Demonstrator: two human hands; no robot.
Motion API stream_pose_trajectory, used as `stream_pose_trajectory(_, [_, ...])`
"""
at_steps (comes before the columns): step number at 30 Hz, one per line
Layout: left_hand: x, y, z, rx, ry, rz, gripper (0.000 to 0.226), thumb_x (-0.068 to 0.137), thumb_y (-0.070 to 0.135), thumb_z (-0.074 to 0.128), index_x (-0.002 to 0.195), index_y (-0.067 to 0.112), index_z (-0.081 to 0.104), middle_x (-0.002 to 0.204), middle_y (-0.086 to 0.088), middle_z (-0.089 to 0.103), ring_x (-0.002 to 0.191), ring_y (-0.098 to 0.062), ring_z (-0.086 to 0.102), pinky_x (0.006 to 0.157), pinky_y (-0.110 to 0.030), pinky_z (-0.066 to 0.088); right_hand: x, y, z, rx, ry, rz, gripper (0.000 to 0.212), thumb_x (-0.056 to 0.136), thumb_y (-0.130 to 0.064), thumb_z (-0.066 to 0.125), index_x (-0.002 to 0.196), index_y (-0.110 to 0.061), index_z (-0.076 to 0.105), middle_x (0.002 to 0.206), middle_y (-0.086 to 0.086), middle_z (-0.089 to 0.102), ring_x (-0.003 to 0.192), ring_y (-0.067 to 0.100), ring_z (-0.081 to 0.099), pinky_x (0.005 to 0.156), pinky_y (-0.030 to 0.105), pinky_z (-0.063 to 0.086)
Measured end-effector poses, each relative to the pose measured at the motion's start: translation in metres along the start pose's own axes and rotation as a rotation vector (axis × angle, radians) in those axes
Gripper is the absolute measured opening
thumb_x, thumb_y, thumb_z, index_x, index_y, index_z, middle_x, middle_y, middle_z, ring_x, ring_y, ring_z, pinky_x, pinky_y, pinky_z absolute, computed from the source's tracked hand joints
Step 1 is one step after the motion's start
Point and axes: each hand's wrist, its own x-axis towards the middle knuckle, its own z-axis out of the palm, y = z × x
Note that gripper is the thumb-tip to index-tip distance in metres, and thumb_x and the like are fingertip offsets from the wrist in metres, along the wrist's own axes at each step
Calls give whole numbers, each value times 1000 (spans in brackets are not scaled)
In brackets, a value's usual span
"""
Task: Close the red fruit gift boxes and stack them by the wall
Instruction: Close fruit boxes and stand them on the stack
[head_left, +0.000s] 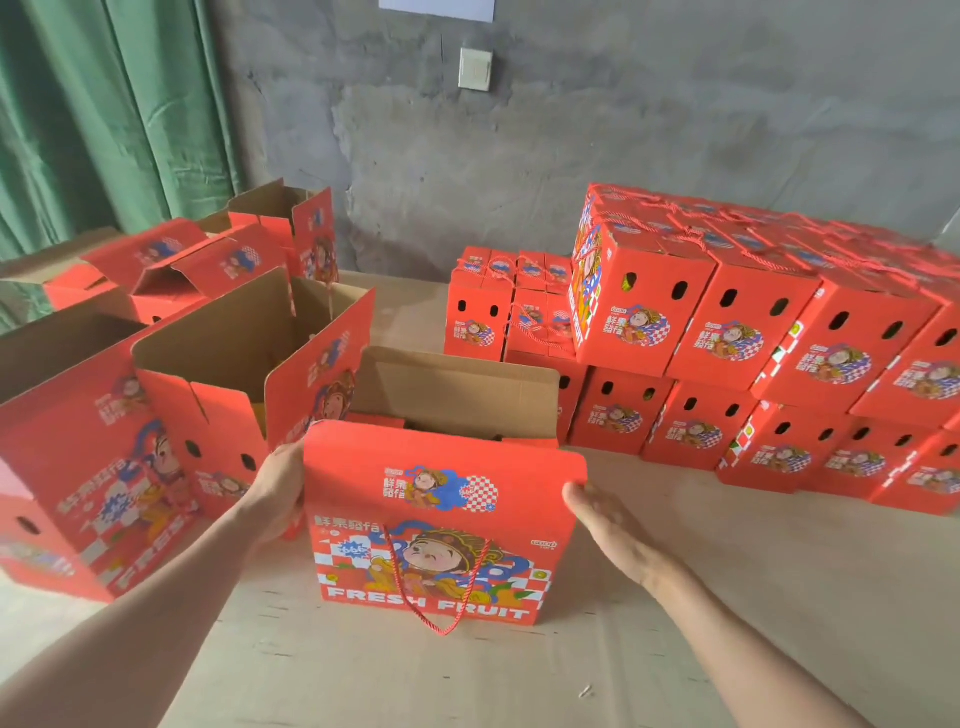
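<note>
**Reaching In for the Fold**

Left hand (283, 488) is gripping the left side of the open red fruit gift box (441, 551), fingers curled round its edge. Right hand (608, 525), fingers straight and together, is hovering at the right edge of the near flap (441, 467), which is standing broadside between both hands. Closed boxes (753, 332) are standing stacked to the right, by the wall (571, 130).

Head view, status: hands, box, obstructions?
Left hand grips red cardboard fruit gift box, left edge. Right hand open at its right edge. Top flaps up, unclosed. Nothing blocking.
</note>
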Motion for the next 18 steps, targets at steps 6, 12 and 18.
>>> stream_pose_trajectory(6, [-11,-4,8,27,-85,-27,60,81,62,49,113,14,62,107,-16,69,99,-36,66,91,-55,50,16,4,47,61,559,-24,35,102,-25,36,124,-8,56,126,8,61,104,11,59,103,25,38])
stream_pose_trajectory(12, [-15,-6,12,174,-84,132,32,95,36,50,126,29,52,130,-6,57,108,-25,61,96,-51,48,30,-1,47,-47,638,-141,37,98,-1,43,129,-17,54,131,-9,54,107,4,54,94,13,34])
stream_pose_trajectory(18, [-13,-11,12,370,-30,360,22,97,24,48,113,38,53,129,7,51,115,-19,53,82,-31,52,37,2,53,-271,820,-180,12,91,1,58,84,5,67,94,12,60,87,19,54,80,2,31])
